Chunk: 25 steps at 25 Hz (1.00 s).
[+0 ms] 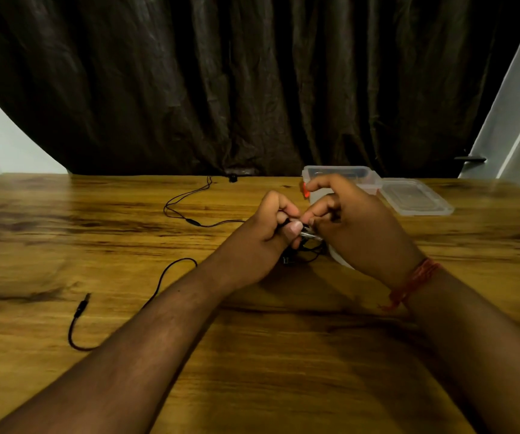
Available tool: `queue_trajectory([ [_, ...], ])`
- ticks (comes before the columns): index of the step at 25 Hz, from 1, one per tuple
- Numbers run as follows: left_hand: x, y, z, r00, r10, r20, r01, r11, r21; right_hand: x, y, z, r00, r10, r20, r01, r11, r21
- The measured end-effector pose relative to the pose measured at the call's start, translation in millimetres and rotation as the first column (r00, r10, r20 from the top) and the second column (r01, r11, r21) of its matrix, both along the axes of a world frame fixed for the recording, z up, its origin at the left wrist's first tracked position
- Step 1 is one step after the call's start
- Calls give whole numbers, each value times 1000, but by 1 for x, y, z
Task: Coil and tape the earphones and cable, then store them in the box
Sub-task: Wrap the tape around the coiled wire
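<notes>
the earphones (186,211) lay mostly uncoiled on the wooden worktop (64,245), their thin black cord looping out toward the far edge, while a second black cable (165,277) with a jack plug (82,305) trailed off to the near left. both ran in to the middle, where the two hands met just above the worktop. the left hand (265,236) was closed in a pinch, thumb pressed over a small bundle of black cord, apparently to keep the turns from springing apart. the right hand (346,223) had its fingertips drawn together against that same spot, pinching something pale and shiny that looked like tape; blur kept me from telling exactly. a white shape under the right hand may have been the tape roll, which would explain why the hands worked there. the clear plastic box (343,180) stood open just behind the hands, its lid (415,195) beside it on the right, both presumably set close for an easy drop-in. judging by the loose cord, coiling was far from finished.
</notes>
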<state>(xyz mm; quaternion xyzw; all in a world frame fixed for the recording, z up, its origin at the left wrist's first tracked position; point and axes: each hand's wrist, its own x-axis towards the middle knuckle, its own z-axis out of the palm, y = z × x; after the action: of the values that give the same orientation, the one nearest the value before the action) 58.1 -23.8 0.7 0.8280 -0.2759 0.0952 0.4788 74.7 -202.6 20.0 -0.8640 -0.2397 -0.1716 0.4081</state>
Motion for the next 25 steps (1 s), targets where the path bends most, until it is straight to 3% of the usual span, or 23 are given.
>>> queue_trajectory([
  [6, 4, 0, -1, 995, -37, -93, 30, 996, -79, 0, 0, 2, 1000, 6, 22, -6, 1000, -12],
  [11, 5, -1, -2, 979, -21, -205, -2, 994, -113, -7, 3, 6, 967, -64, 248, 102, 985, -142],
  [15, 4, -3, 0, 951, -11, -309, -48, 982, -184, -14, 6, 10, 951, -48, 305, 114, 973, -202],
  [21, -1, -5, 2, 978, 83, -191, -87, 996, -17, -13, 8, 8, 956, -39, 291, 123, 952, -279],
  [25, -3, -4, 2, 994, 89, -59, -81, 990, 115, -8, 4, 4, 980, -35, 194, 84, 965, -249],
])
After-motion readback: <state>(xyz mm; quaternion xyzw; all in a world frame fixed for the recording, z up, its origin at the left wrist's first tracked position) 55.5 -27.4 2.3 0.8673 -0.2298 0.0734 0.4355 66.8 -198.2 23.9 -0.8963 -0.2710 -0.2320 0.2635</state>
